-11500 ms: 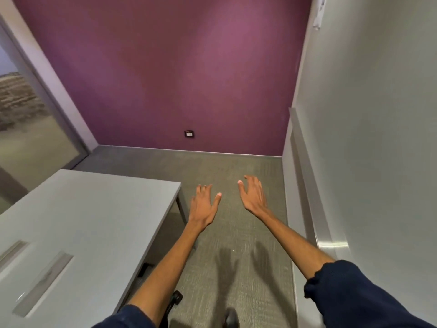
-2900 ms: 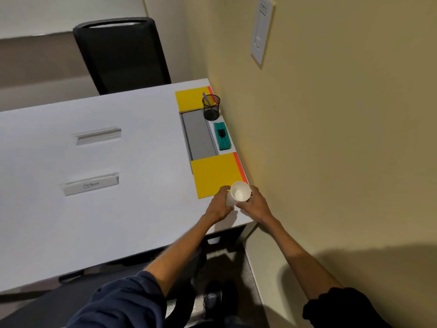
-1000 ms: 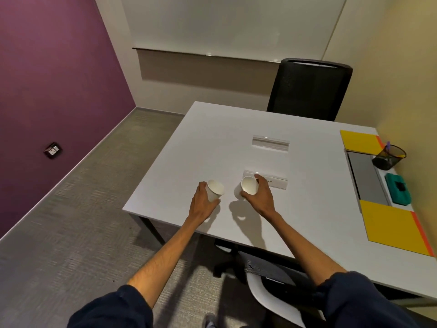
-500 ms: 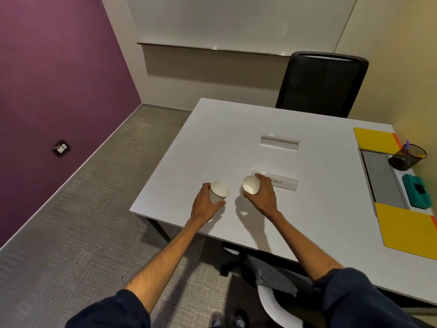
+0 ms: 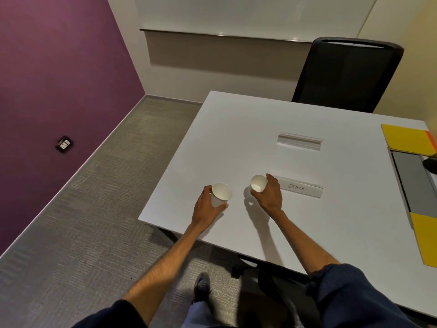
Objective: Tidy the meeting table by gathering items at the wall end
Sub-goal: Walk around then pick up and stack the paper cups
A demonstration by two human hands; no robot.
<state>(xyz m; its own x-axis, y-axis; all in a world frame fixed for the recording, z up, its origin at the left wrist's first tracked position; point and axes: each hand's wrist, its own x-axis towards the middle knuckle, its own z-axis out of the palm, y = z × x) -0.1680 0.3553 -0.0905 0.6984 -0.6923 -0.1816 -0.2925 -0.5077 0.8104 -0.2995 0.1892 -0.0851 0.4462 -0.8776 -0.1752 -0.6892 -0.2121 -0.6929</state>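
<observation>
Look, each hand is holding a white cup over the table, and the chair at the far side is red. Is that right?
Almost. The chair at the far side is black, not red, as the head view shows. The rest is right: the left hand holds one white cup and the right hand holds the other cup, both over the table.

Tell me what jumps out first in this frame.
Two white paper cups near the table's front-left corner: the left hand holds the left cup, the right hand the right cup. Behind them, a purple wall at left and yellow folders along the white table's right edge.
</observation>
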